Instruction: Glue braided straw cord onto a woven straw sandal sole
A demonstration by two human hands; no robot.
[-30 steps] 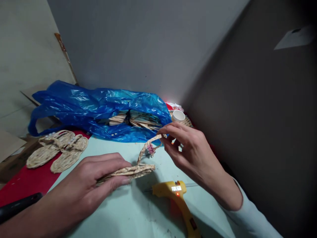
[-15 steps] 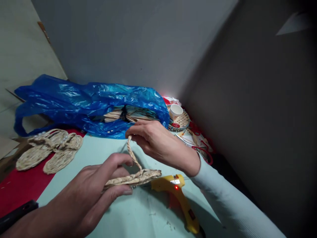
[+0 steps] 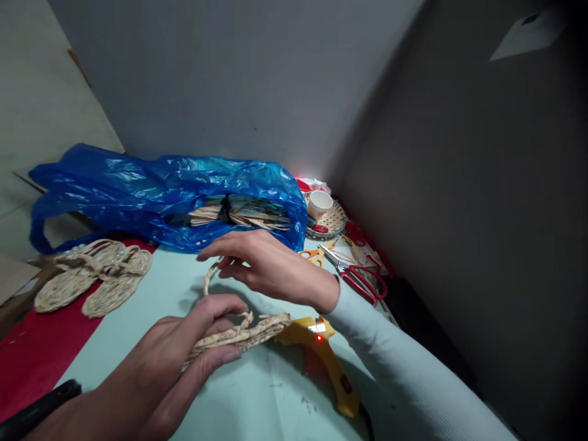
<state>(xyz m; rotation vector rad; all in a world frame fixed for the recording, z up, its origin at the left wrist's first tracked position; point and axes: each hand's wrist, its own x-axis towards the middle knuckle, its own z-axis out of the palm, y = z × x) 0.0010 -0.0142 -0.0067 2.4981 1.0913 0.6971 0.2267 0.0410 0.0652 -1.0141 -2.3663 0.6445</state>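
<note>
My left hand (image 3: 184, 349) is closed, pinching a flat woven straw sole (image 3: 264, 327) between thumb and fingers. A thin braided straw strap (image 3: 207, 280) curves up behind the left fingers, and part of it is hidden by them. Above it my right hand (image 3: 257, 263) has its curled fingers at the strap's upper end, with the index finger stretched out to the left. A yellow hot glue gun (image 3: 328, 361) with a lit red light lies just right of the sole, its nozzle end behind the sole's tip.
A pair of woven straw sandals (image 3: 96, 275) lies on red cloth at left. Behind is a blue plastic bag (image 3: 138, 190) with a straw bundle (image 3: 248, 211). At right are red-handled scissors (image 3: 362, 282), a woven basket (image 3: 337, 222) and a white cup (image 3: 320, 203).
My right hand has moved left and slightly down, bending the braided strap over toward my left hand. The scissors behind my right hand now show more fully.
</note>
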